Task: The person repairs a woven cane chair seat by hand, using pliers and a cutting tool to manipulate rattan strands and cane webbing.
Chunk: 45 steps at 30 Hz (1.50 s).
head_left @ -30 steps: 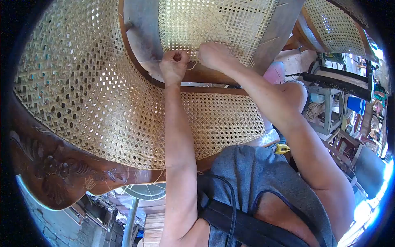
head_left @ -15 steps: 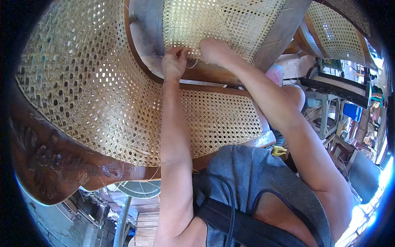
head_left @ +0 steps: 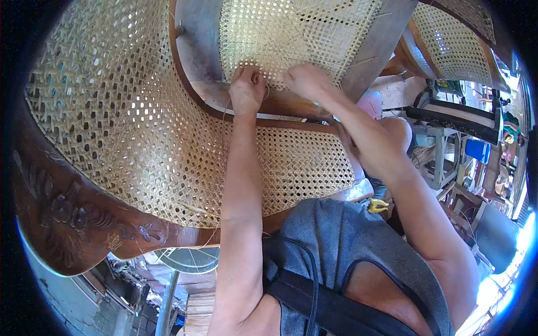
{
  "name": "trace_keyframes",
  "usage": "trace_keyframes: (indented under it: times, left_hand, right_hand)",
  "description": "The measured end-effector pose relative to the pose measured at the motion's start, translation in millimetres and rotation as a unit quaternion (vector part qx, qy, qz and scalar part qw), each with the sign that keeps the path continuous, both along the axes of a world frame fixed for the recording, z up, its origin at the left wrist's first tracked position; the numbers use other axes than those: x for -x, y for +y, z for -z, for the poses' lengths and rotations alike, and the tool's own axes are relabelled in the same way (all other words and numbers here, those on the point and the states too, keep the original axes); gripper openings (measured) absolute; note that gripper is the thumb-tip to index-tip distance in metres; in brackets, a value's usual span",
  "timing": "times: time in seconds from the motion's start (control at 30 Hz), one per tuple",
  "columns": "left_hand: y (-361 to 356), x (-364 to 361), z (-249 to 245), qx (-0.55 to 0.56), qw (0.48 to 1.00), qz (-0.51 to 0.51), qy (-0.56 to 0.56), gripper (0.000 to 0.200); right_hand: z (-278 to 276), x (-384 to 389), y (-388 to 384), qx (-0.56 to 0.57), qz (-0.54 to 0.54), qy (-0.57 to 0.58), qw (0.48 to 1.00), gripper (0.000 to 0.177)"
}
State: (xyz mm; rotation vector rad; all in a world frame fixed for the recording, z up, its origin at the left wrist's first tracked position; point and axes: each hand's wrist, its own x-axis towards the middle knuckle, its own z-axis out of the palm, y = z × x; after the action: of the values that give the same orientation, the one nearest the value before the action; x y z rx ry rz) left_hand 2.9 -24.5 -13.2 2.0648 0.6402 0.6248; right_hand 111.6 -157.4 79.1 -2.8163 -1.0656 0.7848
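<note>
Workshop clutter [head_left: 448, 145] behind, left hand [head_left: 248, 89] clenches a cane strand [head_left: 267, 90] at the woven panel [head_left: 291, 28], right hand's [head_left: 305, 81] grip unclear; tautness likely matters.

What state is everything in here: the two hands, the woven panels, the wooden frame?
left hand: closed in a fist at the small panel's lower edge, seemingly gripping a thin cane strand.
right hand: fingers bent, pressed on the weave.
small cane panel: weave looks unfinished, partly plain grid.
large cane panel: fully woven, intact.
carved wooden frame: whole, loose strands trailing near it.
</note>
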Motion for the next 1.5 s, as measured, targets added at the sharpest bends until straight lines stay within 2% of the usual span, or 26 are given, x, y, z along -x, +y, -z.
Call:
trace_keyframes:
  times: [0.1, 0.17, 0.2, 0.27, 0.3, 0.33, 0.37, 0.5, 0.57, 0.6, 0.63, 0.67, 0.73, 0.77, 0.83, 0.93, 1.07, 1.2, 1.27, 1.37, 1.5]
  left_hand:
    - [-5.8, -0.4, -0.7, -0.012, 1.000, -0.008, -0.010, 0.010]
    - [-5.4, -2.9, -0.8, -0.061, 0.998, -0.009, 0.006, 0.013]
    - [-5.8, -6.1, -7.3, -0.063, 0.998, -0.007, 0.005, 0.013]
    - [-11.4, -14.8, -19.6, -0.099, 0.988, 0.015, -0.114, 0.013]
    - [-16.1, -17.7, -26.8, -0.099, 0.988, 0.015, -0.114, 0.013]
    - [-21.3, -20.3, -35.1, 0.093, 0.986, 0.081, -0.108, 0.014]
    - [-24.7, -22.4, -39.3, 0.282, 0.943, 0.145, -0.097, 0.014]
    - [-14.7, -20.8, -35.3, 0.363, 0.915, 0.112, -0.137, 0.013]
    - [-4.5, -15.4, -27.0, 0.351, 0.920, 0.099, -0.147, 0.013]
    - [-0.5, -12.6, -24.1, 0.341, 0.923, 0.082, -0.158, 0.013]
    - [2.6, -7.8, -32.9, 0.331, 0.940, 0.031, -0.077, 0.012]
    - [4.8, -7.1, -27.5, 0.330, 0.940, 0.033, -0.077, 0.012]
    - [7.2, -4.7, -17.7, 0.253, 0.967, 0.000, -0.031, 0.015]
    - [7.4, -4.6, -12.3, 0.253, 0.967, -0.001, -0.030, 0.015]
    - [4.8, -4.5, -16.9, 0.160, 0.987, -0.019, 0.021, 0.018]
    - [4.3, -5.6, -17.4, 0.155, 0.987, -0.035, 0.010, 0.019]
    - [1.7, -7.6, -15.7, 0.167, 0.985, -0.041, 0.026, 0.017]
    - [3.5, -9.2, -10.2, 0.116, 0.993, -0.023, -0.006, 0.016]
    - [5.2, -9.2, -5.7, 0.095, 0.995, -0.004, -0.027, 0.015]
    - [4.6, -9.8, -12.2, 0.121, 0.992, 0.001, -0.025, 0.014]
    - [1.9, -10.1, -11.4, 0.081, 0.996, 0.025, 0.015, 0.014]
  right_hand:
    - [-13.0, -30.8, -23.8, -0.009, -0.036, -0.054, 0.998, 0.040]
    - [-30.4, -41.2, -26.0, -0.094, -0.045, -0.139, 0.985, 0.037]
    - [-35.9, -40.5, -25.7, -0.096, -0.043, -0.140, 0.984, 0.037]
    - [-45.0, -33.5, -27.0, -0.108, -0.123, -0.149, 0.975, 0.034]
    - [-49.0, -28.7, -27.0, -0.108, -0.123, -0.149, 0.975, 0.034]
    - [-52.3, -23.2, -25.9, -0.115, -0.128, -0.142, 0.975, 0.034]
    - [-54.1, -19.6, -24.9, -0.120, -0.131, -0.135, 0.975, 0.034]
    - [-47.4, -13.5, -13.9, -0.146, -0.082, -0.112, 0.979, 0.036]
    - [-28.2, -16.2, -5.0, -0.134, -0.047, -0.005, 0.990, 0.039]
    - [-22.6, -14.1, 1.4, -0.135, -0.046, -0.006, 0.990, 0.039]
    - [-16.8, -11.2, 8.3, -0.075, -0.040, 0.011, 0.996, 0.035]
    - [-11.9, -8.9, 12.8, -0.015, -0.034, 0.029, 0.999, 0.031]
    - [4.1, -8.8, 16.1, -0.028, -0.035, 0.017, 0.999, 0.027]
    - [12.1, -9.0, 17.0, -0.041, -0.036, 0.007, 0.998, 0.023]
    - [-3.1, -2.9, 25.2, -0.018, -0.033, 0.015, 0.999, 0.023]
    - [-14.5, 3.4, 33.0, 0.003, -0.039, 0.011, 0.999, 0.022]
    - [-10.5, 7.9, 42.3, 0.000, -0.043, 0.007, 0.999, 0.022]
    - [-12.4, 7.6, 38.3, -0.035, -0.058, -0.014, 0.998, 0.022]
    - [-16.2, 3.1, 42.5, 0.022, -0.062, 0.011, 0.998, 0.021]
    - [-25.6, -5.6, 51.0, 0.084, -0.061, 0.045, 0.994, 0.026]
    - [-19.2, -7.2, 50.6, 0.089, -0.037, 0.035, 0.995, 0.028]
